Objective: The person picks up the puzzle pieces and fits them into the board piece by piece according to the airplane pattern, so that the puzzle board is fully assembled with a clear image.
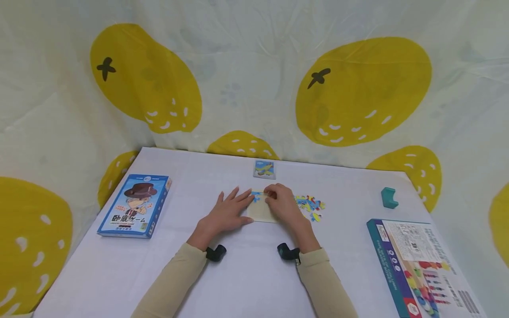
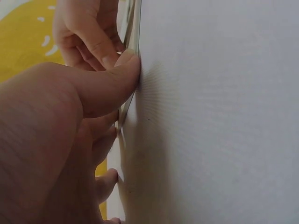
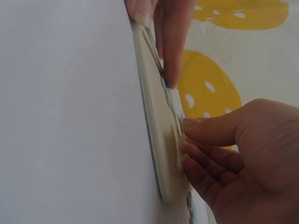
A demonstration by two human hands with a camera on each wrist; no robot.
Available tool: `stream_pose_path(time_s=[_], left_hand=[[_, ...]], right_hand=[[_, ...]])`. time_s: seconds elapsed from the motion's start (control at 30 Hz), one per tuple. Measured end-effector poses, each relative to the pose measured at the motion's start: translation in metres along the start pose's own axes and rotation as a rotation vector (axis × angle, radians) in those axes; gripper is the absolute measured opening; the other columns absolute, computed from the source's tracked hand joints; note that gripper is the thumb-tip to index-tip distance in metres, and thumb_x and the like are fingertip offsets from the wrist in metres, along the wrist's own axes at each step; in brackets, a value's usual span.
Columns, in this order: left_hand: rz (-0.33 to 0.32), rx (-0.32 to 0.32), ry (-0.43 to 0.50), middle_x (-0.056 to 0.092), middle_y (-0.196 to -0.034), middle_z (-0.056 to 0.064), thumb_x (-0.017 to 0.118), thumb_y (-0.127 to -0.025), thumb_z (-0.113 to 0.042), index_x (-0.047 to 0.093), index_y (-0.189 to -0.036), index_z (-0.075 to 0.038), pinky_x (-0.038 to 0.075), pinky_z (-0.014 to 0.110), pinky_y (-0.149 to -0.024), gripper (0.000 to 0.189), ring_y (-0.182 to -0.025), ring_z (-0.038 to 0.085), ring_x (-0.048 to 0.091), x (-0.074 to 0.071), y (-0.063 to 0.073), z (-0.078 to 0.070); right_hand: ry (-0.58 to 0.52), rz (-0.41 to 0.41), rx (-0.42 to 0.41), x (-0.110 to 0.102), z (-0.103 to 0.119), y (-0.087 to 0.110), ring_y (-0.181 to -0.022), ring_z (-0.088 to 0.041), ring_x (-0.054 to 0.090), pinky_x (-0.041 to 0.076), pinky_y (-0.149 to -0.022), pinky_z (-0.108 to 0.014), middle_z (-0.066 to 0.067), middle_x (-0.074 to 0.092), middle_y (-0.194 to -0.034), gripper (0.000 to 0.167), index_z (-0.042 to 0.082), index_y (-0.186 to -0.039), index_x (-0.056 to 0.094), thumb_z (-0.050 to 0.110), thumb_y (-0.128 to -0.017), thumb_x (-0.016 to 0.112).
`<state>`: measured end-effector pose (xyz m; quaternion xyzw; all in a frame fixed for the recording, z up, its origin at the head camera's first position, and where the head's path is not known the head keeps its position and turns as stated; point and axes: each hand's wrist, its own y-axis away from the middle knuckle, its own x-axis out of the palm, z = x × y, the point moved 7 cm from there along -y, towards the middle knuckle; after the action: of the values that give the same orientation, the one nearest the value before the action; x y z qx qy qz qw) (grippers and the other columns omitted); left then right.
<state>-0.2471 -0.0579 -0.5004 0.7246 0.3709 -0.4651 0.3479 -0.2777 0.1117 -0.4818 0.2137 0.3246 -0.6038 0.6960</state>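
Blue box [image 1: 133, 206], small teal block [image 1: 388, 198]

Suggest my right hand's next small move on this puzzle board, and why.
Probably a gentle press by the right hand beside the blue pieces: its bent fingers meet over the far side of the board, the left hand rests against it, and much of it is bare. Whether those fingers hold a piece is hidden.

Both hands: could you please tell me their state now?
Left hand: open, touching the puzzle board.
Right hand: curled over the puzzle board; any grip cannot be told.
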Motion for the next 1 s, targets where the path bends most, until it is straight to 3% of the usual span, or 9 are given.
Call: stream_pose_path(time_s=[0.27, 0.5, 0.67, 1.0], left_hand=[[0.006, 0.001, -0.004, 0.018, -0.166, -0.014, 0.059, -0.093, -0.058, 0.027, -0.157, -0.033, 0.008, 0.067, -0.12, 0.076, -0.157, 0.028, 0.009, 0.001, 0.001, 0.002], [-0.006, 0.01, 0.018, 0.02, -0.166, -0.012, 0.059, -0.093, -0.056, 0.029, -0.157, -0.031, 0.007, 0.066, -0.12, 0.075, -0.157, 0.029, 0.009, 0.0, 0.002, 0.001], [0.006, 0.008, 0.016, 0.019, -0.167, -0.013, 0.058, -0.094, -0.057, 0.028, -0.157, -0.031, 0.006, 0.066, -0.121, 0.075, -0.157, 0.028, 0.007, 0.0, 0.002, 0.001], [-0.003, 0.012, 0.03, 0.021, -0.166, -0.01, 0.06, -0.093, -0.056, 0.029, -0.157, -0.029, 0.007, 0.067, -0.12, 0.076, -0.157, 0.029, 0.01, -0.003, 0.004, 0.0]], right_hand=[[-0.009, -0.033, 0.033, -0.022, -0.015, 0.002, -0.093, -0.025, 0.06, 0.052, -0.084, -0.039, -0.011, 0.067, -0.102, 0.026, 0.006, -0.113, 0.07, 0.002, -0.09, 0.062], [0.102, -0.065, 0.101, -0.038, -0.034, 0.005, -0.101, -0.029, 0.062, 0.052, -0.089, -0.045, -0.014, 0.066, -0.107, 0.027, 0.005, -0.115, 0.07, 0.002, -0.088, 0.063], [0.175, -0.026, 0.194, -0.042, -0.042, 0.009, -0.102, -0.03, 0.058, 0.051, -0.091, -0.046, -0.014, 0.065, -0.111, 0.029, 0.006, -0.117, 0.069, 0.007, -0.089, 0.068], [0.203, -0.025, 0.203, -0.044, -0.038, 0.011, -0.099, -0.032, 0.056, 0.05, -0.087, -0.045, -0.017, 0.066, -0.107, 0.029, 0.004, -0.115, 0.07, 0.004, -0.086, 0.07]])
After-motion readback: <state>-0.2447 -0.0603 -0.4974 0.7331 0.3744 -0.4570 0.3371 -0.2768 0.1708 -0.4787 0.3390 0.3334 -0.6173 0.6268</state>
